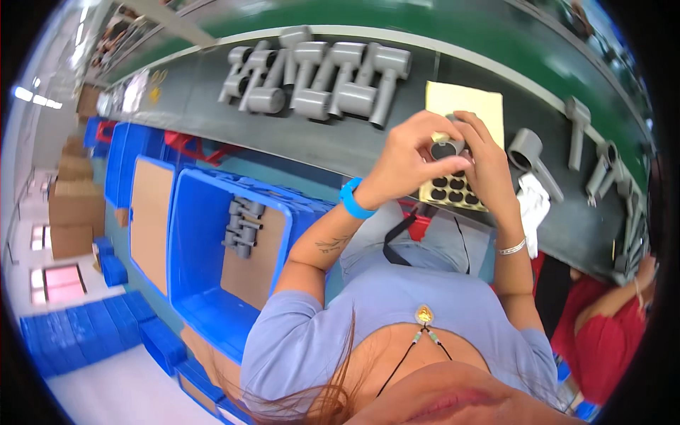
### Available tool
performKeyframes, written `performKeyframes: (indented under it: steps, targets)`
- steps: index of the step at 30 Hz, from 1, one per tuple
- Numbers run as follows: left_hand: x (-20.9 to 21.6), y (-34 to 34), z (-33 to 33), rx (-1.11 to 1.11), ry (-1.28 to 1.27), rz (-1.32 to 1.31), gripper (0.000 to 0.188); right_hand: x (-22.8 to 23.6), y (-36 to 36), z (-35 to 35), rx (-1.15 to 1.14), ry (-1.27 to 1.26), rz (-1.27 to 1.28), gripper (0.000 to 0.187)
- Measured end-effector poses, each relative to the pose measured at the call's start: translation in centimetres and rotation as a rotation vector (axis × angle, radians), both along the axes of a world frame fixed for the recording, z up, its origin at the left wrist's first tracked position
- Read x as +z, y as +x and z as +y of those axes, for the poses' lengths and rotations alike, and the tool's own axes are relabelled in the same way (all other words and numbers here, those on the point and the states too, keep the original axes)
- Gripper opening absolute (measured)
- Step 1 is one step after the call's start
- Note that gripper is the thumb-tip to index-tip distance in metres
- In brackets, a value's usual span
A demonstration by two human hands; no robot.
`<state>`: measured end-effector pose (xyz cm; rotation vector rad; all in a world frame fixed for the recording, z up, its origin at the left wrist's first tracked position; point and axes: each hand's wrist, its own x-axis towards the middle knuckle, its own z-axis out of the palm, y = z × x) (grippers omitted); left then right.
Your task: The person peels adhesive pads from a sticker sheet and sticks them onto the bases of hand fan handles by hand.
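Note:
Up in front of me, over the bench edge, both hands close around a grey hair dryer housing [443, 150]. Its round end with a dark face points toward me, and most of the rest is hidden by my fingers. My left hand [409, 150], blue band at the wrist, grips it from the left with the thumb underneath. Curled over its top and right side is my right hand [487, 159]. Just below them lies a sheet of round black stickers [453, 191], partly covered by the hands. Behind is a pale yellow sheet [464, 99].
Several grey hair dryer housings [358, 99] lie grouped on the dark bench [191, 106], left of my hands. Another housing [525, 149] and a white cloth [533, 205] are at the right. A blue bin [191, 248] containing grey parts stands left. A person in red [602, 340] sits at right.

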<state>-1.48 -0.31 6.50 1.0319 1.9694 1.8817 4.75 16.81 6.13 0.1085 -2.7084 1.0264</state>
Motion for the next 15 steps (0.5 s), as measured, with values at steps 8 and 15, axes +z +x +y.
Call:
performKeyframes:
  steps: [8,15]
  targets:
    - [3.0,-3.7,-8.6,0.391,-0.194,0.660,0.032,3.6,-2.6,-4.9,0.155,-0.158,0.218,0.041]
    - [5.2,-12.0,-26.2,1.113,0.049,0.433,0.021,2.6,-3.2,-4.7,0.143,-0.356,0.079,0.034]
